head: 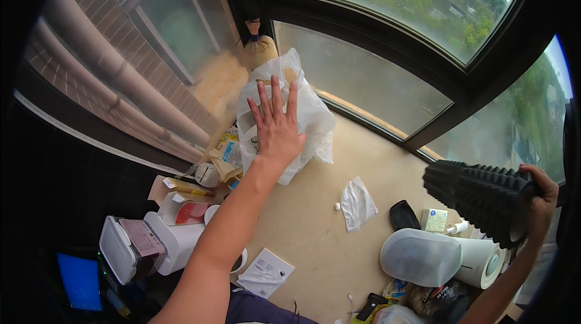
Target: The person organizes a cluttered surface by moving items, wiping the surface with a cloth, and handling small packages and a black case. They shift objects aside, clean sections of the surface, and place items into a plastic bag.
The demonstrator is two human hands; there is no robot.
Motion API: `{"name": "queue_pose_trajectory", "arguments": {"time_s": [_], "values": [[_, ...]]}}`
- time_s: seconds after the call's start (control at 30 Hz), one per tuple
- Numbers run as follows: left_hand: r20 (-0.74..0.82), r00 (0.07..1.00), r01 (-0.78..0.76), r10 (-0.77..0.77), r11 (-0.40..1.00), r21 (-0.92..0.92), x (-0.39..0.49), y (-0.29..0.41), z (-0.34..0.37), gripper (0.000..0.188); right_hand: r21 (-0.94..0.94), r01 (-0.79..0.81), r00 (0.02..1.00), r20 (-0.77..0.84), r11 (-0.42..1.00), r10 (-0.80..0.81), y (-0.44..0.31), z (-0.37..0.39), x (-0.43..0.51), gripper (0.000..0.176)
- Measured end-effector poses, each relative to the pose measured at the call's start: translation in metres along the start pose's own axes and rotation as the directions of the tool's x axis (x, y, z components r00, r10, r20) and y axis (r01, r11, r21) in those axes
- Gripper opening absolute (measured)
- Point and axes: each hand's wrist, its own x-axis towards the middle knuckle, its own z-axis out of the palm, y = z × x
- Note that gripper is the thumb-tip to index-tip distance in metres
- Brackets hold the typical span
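My left hand (278, 138) is stretched forward, palm down, with its fingers spread. It is over a crumpled white plastic bag (315, 124) at the far side of the beige tabletop (313, 215); whether it presses on the bag I cannot tell. Raised at the right, a black ridged foam roller (476, 201) is held by its near end in my right hand (542, 201). The roller's hollow end faces towards me, and most of that hand's fingers are hidden behind or inside it. Behind the white bag stands a tied tan sack (259, 49).
Below the roller lie a translucent tank (420, 256), a white cylindrical appliance (481, 260), a black tray (404, 216) and a tissue pack (434, 220). A small plastic bag (357, 206) rests mid-table. White lidded containers (120, 251) and opened boxes (190, 212) crowd the left. Windows (363, 74) border the far side.
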Motion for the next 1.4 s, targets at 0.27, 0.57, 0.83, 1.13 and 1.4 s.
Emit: {"name": "queue_pose_trajectory", "arguments": {"time_s": [0.27, 0.57, 0.83, 1.13, 1.4], "values": [[0.716, 0.676, 0.273, -0.176, 0.962, -0.022, 0.031, -0.094, -0.016, 0.063, 0.372, -0.038, 0.984, 0.177, 0.927, -0.031, -0.073, 0.199, 0.109, 0.058], [0.265, 0.840, 0.486, -0.474, 0.437, -0.757, -0.063, -0.094, -0.049, 0.020, 0.138, -0.027, 0.946, 0.324, 0.990, -0.019, -0.168, 0.350, 0.239, 0.055], [0.283, 0.706, 0.459, -0.649, 0.116, -0.881, -0.101, -0.094, -0.043, 0.016, 0.056, 0.354, 0.913, 0.198, 0.933, -0.358, -0.204, 0.452, 0.302, 0.054], [0.220, 0.762, 0.410, -0.609, 0.191, -0.892, -0.106, -0.095, -0.034, 0.018, 0.027, 0.541, 0.838, -0.106, 0.841, -0.536, -0.214, 0.476, 0.262, 0.026], [0.153, 0.817, 0.404, -0.556, 0.363, -0.840, -0.101, -0.090, -0.026, 0.024, -0.228, 0.558, 0.820, 0.005, 0.798, -0.572, -0.216, 0.448, 0.246, 0.023]]}}
